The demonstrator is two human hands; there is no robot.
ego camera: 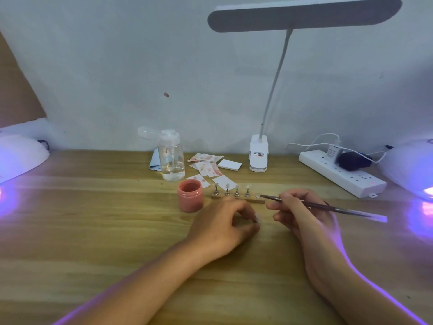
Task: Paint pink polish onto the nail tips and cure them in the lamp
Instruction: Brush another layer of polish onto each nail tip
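Left lamp [21,156] at the table's [105,219] left edge, glowing violet. Bare wood from there to one pink polish jar [190,195]. Just right of it: one wooden holder [254,201], four nail tips [227,185] on stands. My left hand [225,221] is in front of it, fingers curled; can't tell if I'm holding anything. My right hand [297,212] pinches one brush [328,205], tip by the holder's right end. Second lamp [410,170] at the right edge.

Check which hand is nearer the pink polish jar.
Left. The left hand rests just right of the pink polish jar, slightly toward the camera, not touching it. The right hand, holding the brush, is farther right, beyond the left hand.
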